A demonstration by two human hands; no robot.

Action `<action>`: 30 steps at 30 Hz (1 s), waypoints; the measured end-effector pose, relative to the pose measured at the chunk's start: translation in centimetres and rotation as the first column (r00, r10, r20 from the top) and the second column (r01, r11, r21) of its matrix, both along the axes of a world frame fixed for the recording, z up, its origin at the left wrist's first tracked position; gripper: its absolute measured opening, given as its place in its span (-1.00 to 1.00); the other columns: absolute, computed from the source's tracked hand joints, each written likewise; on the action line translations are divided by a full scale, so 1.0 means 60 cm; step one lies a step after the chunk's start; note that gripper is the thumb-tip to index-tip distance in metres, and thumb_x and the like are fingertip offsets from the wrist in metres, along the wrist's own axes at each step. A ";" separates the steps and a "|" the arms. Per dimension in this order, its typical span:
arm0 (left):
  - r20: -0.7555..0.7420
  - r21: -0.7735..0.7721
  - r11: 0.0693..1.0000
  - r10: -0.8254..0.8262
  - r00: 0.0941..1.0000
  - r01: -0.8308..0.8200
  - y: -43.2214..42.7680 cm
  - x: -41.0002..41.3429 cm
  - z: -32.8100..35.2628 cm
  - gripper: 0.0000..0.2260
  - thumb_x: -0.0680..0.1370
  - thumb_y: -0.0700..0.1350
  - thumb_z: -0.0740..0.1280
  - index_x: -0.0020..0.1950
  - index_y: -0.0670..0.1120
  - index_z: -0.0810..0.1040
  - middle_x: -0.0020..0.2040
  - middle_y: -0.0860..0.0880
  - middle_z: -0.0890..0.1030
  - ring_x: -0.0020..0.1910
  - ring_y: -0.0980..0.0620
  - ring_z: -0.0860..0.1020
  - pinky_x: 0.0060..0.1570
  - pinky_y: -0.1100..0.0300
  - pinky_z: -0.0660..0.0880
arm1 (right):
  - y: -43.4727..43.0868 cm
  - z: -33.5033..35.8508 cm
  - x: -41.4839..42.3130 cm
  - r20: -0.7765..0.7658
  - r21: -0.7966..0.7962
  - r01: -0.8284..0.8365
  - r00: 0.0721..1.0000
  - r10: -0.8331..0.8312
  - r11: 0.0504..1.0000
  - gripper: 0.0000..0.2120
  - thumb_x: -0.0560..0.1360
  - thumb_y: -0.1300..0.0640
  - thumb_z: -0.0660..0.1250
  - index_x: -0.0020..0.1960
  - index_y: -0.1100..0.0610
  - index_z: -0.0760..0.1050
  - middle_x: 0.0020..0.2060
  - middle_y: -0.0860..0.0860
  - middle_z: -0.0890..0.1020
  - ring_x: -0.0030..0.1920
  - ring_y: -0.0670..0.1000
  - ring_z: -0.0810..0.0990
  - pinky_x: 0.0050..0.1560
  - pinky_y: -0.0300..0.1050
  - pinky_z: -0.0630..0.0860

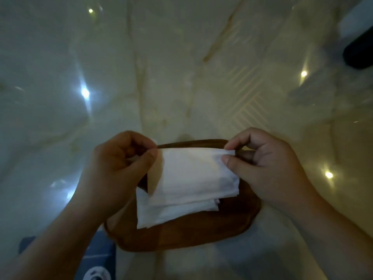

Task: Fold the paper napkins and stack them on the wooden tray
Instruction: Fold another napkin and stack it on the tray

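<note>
1. Two hands hold one white napkin (pixel 193 174) above the wooden tray (pixel 181 237).
2. Left hand (pixel 119 164): fingers closed, pinching the napkin's upper left corner.
3. Right hand (pixel 268 164): thumb and forefinger pinching the upper right corner.
4. Folded napkins (pixel 171 213) lie on the tray beneath.
5. Tray sits on a glossy marble worktop (pixel 141 67).

Count, head view:
- Hands: 2, left hand (pixel 121 168) and right hand (pixel 268 164).
- Wooden tray (pixel 181 235): 1.
- Paper napkins: 1 held napkin (pixel 193 174) between the hands; under it a napkin stack (pixel 171 213) on the tray, at least 1 sheet, exact layer number not resolvable (blur).
- Dark object (pixel 359 51) at upper right edge: 1, unidentifiable.
</note>
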State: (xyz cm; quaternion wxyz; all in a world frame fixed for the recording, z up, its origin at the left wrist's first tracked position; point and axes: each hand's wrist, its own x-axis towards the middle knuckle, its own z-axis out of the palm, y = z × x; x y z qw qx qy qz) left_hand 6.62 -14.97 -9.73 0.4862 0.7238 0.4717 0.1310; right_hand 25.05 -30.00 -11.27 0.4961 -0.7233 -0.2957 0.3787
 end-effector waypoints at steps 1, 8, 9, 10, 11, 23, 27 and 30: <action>-0.045 0.021 1.000 0.011 0.999 -0.010 -0.002 -0.018 -0.004 -0.89 0.43 -0.15 0.39 -0.22 0.07 0.58 -0.34 0.11 0.66 -0.44 0.05 0.62 -0.36 -0.05 0.60 | 0.005 -0.002 -0.010 0.033 -0.017 -0.032 0.999 0.032 0.999 -0.88 0.36 0.18 0.43 -0.17 0.02 0.52 -0.28 0.07 0.68 -0.30 0.08 0.64 -0.25 -0.11 0.49; -0.149 0.065 0.998 0.011 0.989 -0.002 -0.016 -0.069 -0.026 -0.93 0.41 -0.01 0.35 -0.20 0.19 0.52 -0.21 0.28 0.61 -0.31 0.22 0.59 -0.37 0.15 0.54 | 0.022 -0.010 -0.048 0.163 -0.121 -0.174 0.968 0.193 0.977 -0.83 0.42 0.20 0.42 -0.18 -0.04 0.49 -0.42 0.01 0.62 -0.43 0.00 0.54 -0.39 -0.26 0.42; -0.163 0.072 0.997 0.000 0.987 0.012 -0.018 -0.071 -0.026 -0.92 0.41 -0.01 0.34 -0.22 0.19 0.51 -0.20 0.30 0.61 -0.30 0.26 0.58 -0.40 0.24 0.50 | 0.024 -0.011 -0.050 0.182 -0.133 -0.183 0.962 0.205 0.974 -0.83 0.42 0.20 0.42 -0.18 -0.04 0.49 -0.42 -0.01 0.62 -0.43 -0.03 0.53 -0.40 -0.30 0.41; -0.176 0.076 0.997 -0.012 0.984 0.025 -0.019 -0.071 -0.026 -0.91 0.41 -0.01 0.33 -0.24 0.20 0.50 -0.22 0.27 0.61 -0.28 0.30 0.56 -0.43 0.32 0.46 | 0.024 -0.013 -0.052 0.200 -0.142 -0.185 0.957 0.212 0.972 -0.83 0.42 0.20 0.42 -0.18 -0.04 0.49 -0.41 -0.04 0.61 -0.43 -0.05 0.54 -0.39 -0.33 0.40; -0.188 0.079 0.996 -0.021 0.982 0.037 -0.020 -0.071 -0.027 -0.89 0.42 -0.01 0.33 -0.24 0.21 0.48 -0.27 0.20 0.62 -0.27 0.33 0.55 -0.47 0.40 0.42 | 0.025 -0.014 -0.052 0.216 -0.148 -0.188 0.952 0.217 0.971 -0.82 0.42 0.21 0.43 -0.18 -0.04 0.49 -0.40 -0.07 0.61 -0.42 -0.07 0.54 -0.39 -0.35 0.38; -0.340 0.458 0.820 -0.194 0.920 0.342 -0.023 -0.068 -0.042 -0.98 0.48 -0.13 0.33 -0.11 -0.02 0.54 -0.22 0.08 0.56 -0.38 0.12 0.46 -0.46 0.37 0.32 | 0.023 -0.020 -0.041 0.645 -0.297 -0.287 0.643 0.413 0.911 -0.92 0.41 0.17 0.39 -0.14 0.05 0.51 -0.21 -0.17 0.46 -0.33 -0.22 0.38 -0.32 -0.39 0.30; -0.469 0.543 0.677 -0.246 0.849 0.496 -0.022 -0.069 -0.038 -0.81 0.48 -0.07 0.28 0.04 -0.11 0.54 -0.04 -0.13 0.59 -0.08 -0.13 0.52 -0.28 0.05 0.50 | 0.019 -0.017 -0.039 0.705 -0.320 -0.286 0.565 0.429 0.903 -0.82 0.43 0.04 0.36 -0.01 0.08 0.53 -0.03 -0.01 0.54 -0.12 -0.05 0.50 -0.17 -0.19 0.44; -0.556 0.485 0.647 -0.291 0.779 0.588 -0.023 -0.066 -0.012 -0.62 0.49 0.03 0.22 0.25 -0.11 0.44 0.19 -0.16 0.55 0.16 -0.16 0.47 0.02 -0.04 0.49 | 0.017 -0.007 -0.041 0.689 -0.380 -0.344 0.514 0.511 0.859 -0.57 0.46 -0.11 0.29 0.24 0.09 0.46 0.23 0.05 0.50 0.19 0.05 0.48 0.15 -0.06 0.42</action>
